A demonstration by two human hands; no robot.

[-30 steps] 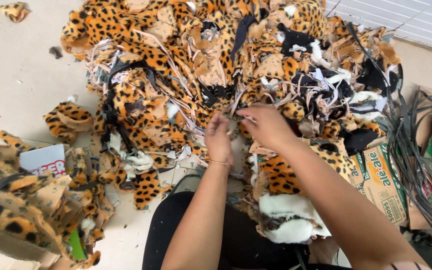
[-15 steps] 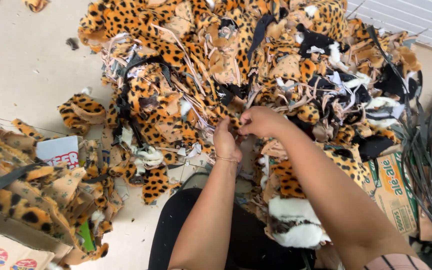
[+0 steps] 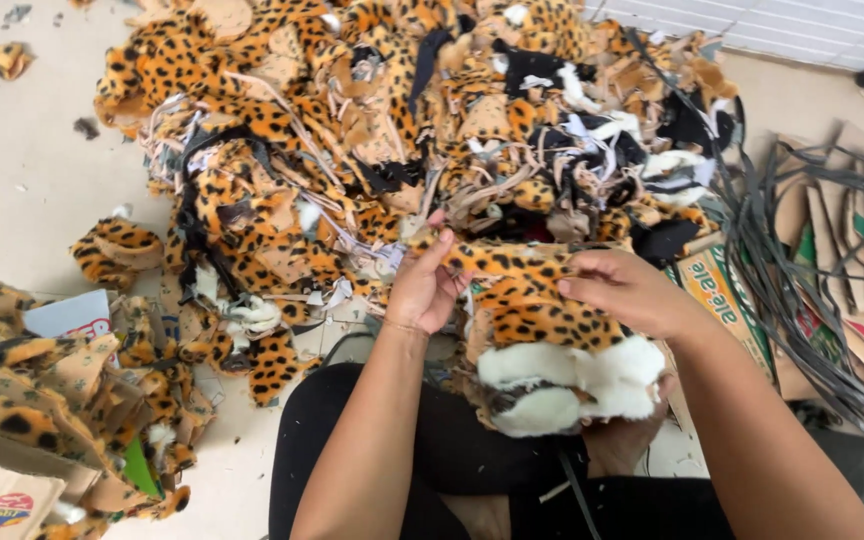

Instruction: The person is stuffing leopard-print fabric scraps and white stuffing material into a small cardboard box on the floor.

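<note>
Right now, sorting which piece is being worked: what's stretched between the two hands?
In the head view, a leopard-print fur strip spans from left hand to right hand.

Flattened brown cartons (image 3: 852, 290) right; printed box (image 3: 2, 495) bottom-left; white card (image 3: 67, 315) left

A big heap of fabric scraps (image 3: 352, 150) lies on the floor (image 3: 22, 190) ahead of the seated person. Left of the knees sits a box of scraps (image 3: 42, 400); to the right, flattened cartons (image 3: 852, 290) (with straps (image 3: 782, 260) draped over them). The held fabric piece (image 3: 542, 320) sits between both hands, over the lap.
</note>
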